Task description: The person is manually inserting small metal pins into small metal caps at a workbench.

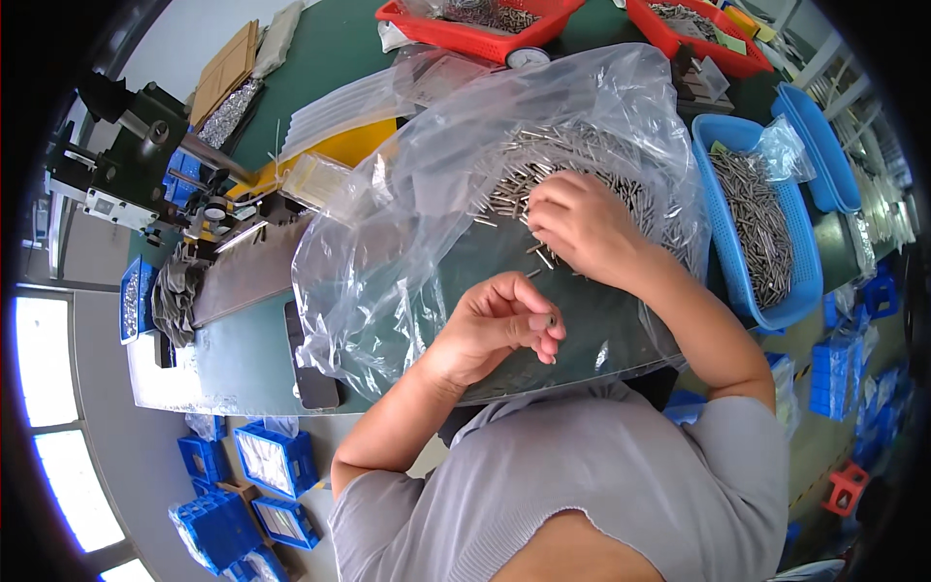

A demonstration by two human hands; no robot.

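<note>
A heap of small metal pins [524,179] lies inside a large clear plastic bag [388,233] spread over the green table. My right hand [587,225] is at the near side of the heap with its fingers curled down among the pins; whatever they grip is hidden. A few loose pins [543,256] lie just under it. Closer to me, my left hand [499,325] is closed in a pinch above the bag's near part. A small dark tip shows at its fingertips, too small to name.
To the right stands a blue basket [810,262] full of metal pins. Red baskets [456,37] with parts stand at the far side. A phone [312,364] lies near the table's left front edge, and a bench machine [136,160] stands at left.
</note>
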